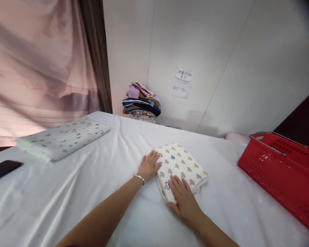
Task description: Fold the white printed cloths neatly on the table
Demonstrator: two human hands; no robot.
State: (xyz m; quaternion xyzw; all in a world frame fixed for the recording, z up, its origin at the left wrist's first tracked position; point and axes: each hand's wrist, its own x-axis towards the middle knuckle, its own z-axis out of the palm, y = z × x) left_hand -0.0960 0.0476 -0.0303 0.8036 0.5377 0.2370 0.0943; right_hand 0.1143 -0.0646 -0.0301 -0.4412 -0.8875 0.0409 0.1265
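Note:
A folded white cloth [181,161] printed with beige mushroom-like shapes and a few coloured motifs lies on the white-covered table [98,206]. My left hand [148,166] rests flat on its left corner, fingers stretched out, a silver bracelet at the wrist. Nearer to me, my right hand [183,202] lies with spread fingers on the cloth's front edge. Both palms press down on the fabric and neither grasps it. The layers of the fold show along the near left side and at the right corner.
A larger folded white cloth with grey spots [67,135] lies at the left, near a dark flat phone-like object [4,169]. A red plastic basket [278,175] with a metal handle stands at right. Behind the table, folded fabrics [141,103] are stacked against the wall, beside paper notes [180,90].

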